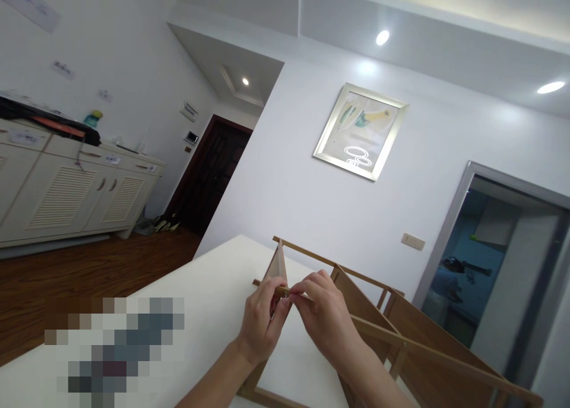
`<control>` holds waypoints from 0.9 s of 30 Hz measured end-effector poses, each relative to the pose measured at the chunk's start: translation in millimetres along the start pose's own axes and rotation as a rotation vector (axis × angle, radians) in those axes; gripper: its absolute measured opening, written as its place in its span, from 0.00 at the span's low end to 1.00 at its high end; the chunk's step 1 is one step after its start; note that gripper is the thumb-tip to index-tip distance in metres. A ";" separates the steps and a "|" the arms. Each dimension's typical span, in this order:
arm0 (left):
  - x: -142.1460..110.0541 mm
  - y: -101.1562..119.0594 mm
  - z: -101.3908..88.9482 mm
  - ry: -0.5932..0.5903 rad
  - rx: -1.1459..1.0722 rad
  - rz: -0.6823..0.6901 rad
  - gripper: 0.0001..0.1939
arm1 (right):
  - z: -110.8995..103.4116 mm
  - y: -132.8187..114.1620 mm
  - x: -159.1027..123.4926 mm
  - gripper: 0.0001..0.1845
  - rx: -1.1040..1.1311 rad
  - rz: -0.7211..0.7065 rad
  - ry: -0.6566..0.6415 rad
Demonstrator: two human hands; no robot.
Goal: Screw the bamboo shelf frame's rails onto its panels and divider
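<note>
White walls and a recessed ceiling with round spotlights frame the room, where a framed picture hangs above a white bench. On that bench lies a wooden shelf frame, tipped on its side, its slats and panels running off toward the lower right. Both hands meet at a thin wooden rail of the frame. The left hand curls closed, thumb and fingers pinching the rail near its near end. The right hand is also closed around the same rail just beside it, fingertips touching those of the left. A louvred white sideboard stands at the far left wall, and a dark door shows beyond it.
</note>
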State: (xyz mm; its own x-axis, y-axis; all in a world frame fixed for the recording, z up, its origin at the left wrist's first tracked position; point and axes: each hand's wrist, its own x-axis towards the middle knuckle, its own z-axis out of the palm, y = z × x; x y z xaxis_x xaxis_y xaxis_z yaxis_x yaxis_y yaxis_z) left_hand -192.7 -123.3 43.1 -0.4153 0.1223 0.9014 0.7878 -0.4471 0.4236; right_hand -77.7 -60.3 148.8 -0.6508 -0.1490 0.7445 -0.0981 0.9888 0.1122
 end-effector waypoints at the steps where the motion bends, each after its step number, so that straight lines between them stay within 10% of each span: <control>1: -0.3 -0.4 0.1 -0.001 0.002 -0.004 0.10 | 0.6 1.0 -0.2 0.11 -0.005 -0.012 0.015; 14: -2.2 -4.0 1.7 -0.021 0.034 -0.009 0.10 | 5.9 11.3 -30.2 0.17 -0.445 -0.345 0.139; 27: -3.3 -7.6 1.8 -0.018 0.106 0.025 0.11 | 10.4 13.4 -35.8 0.05 -0.483 -0.346 0.098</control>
State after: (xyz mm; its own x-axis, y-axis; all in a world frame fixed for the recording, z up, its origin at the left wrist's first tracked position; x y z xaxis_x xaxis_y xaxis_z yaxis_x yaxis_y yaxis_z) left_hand -196.5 -118.7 37.1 -0.3872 0.1284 0.9130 0.8419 -0.3545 0.4068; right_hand -63.5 -41.7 116.8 -0.5671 -0.4841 0.6664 0.0765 0.7746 0.6278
